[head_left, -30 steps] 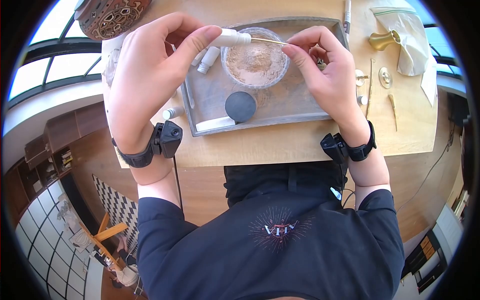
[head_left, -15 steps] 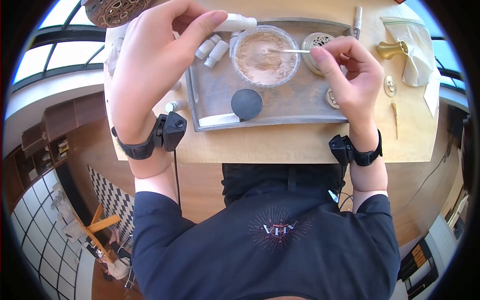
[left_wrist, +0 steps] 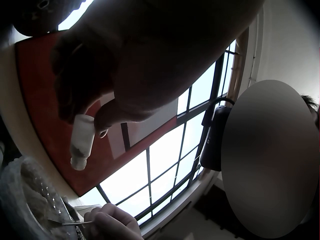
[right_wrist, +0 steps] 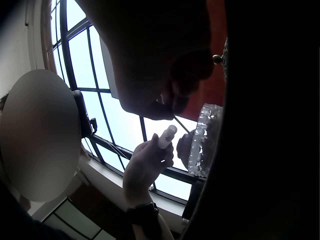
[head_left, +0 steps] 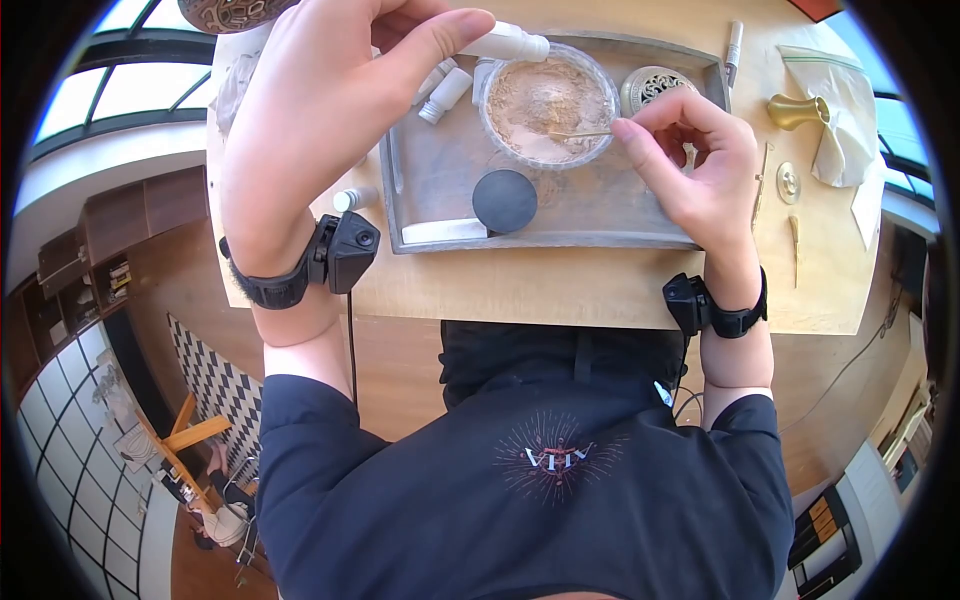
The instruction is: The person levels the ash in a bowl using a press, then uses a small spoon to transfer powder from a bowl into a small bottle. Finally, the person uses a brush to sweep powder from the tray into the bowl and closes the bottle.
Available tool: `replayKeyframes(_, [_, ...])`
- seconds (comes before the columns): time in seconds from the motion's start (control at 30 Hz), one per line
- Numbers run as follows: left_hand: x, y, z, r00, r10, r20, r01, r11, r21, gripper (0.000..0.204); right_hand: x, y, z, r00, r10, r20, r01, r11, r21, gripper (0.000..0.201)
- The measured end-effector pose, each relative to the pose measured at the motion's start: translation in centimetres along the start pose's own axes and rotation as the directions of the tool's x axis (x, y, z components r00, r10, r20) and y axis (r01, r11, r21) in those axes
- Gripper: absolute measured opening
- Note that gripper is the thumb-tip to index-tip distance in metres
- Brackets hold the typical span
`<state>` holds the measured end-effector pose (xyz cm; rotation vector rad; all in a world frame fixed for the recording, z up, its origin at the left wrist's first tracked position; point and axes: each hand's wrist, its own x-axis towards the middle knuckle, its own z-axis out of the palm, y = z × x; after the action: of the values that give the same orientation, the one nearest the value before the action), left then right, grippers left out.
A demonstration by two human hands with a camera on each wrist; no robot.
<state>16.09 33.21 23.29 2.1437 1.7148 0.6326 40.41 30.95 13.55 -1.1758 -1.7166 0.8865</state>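
Observation:
In the head view, my left hand point(head_left: 320, 130) grips a small white bottle point(head_left: 508, 43) between thumb and fingers, tipped on its side over the back edge of the bowl. The left wrist view shows the same bottle point(left_wrist: 82, 140) with its narrow neck pointing down. Thumb and fingertips of my right hand point(head_left: 700, 165) pinch a thin metal scoop point(head_left: 590, 134), whose far end reaches into pale tan powder point(head_left: 560, 95). That powder fills a clear textured bowl point(head_left: 487, 115). Its ridged side point(right_wrist: 205, 142) shows in the right wrist view.
The bowl stands in a grey tray point(head_left: 560, 242) with a black round lid point(head_left: 504, 200), a white strip point(head_left: 445, 231), small white bottles point(head_left: 446, 95) and a pierced brass lid point(head_left: 655, 85). To the right are a brass bell-shaped piece point(head_left: 797, 112), a plastic bag point(head_left: 850, 150) and a slim brass tool point(head_left: 795, 245).
The scoop has left the bottle's mouth and come down to the powder; my right hand moved right, away from the bottle. My left hand still holds the bottle up. The head view has shifted slightly.

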Motion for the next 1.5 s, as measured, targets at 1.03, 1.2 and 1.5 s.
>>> replayKeyframes(1.03, [1.1, -4.3, 0.0, 0.971, 0.137, 0.196, -0.092, 0.97, -0.225, 0.031, -0.1, 0.7, -0.1, 0.965, -0.03, -0.261, 0.125, 0.926, 0.356, 0.009])
replayKeyframes(1.2, [1.1, -4.6, -0.2, 0.977, 0.143, 0.161, -0.091, 0.952, -0.293, 0.031, -0.1, 0.3, 0.0, 0.973, 0.056, -0.223, 0.05, 0.896, 0.441, 0.011])
replayKeyframes(1.5, [1.3, -4.2, -0.2, 0.984, 0.113, 0.134, -0.072, 0.959, -0.275, 0.033, 0.1, 0.1, 1.3, 0.985, 0.106, -0.135, -0.033, 0.888, 0.458, 0.013])
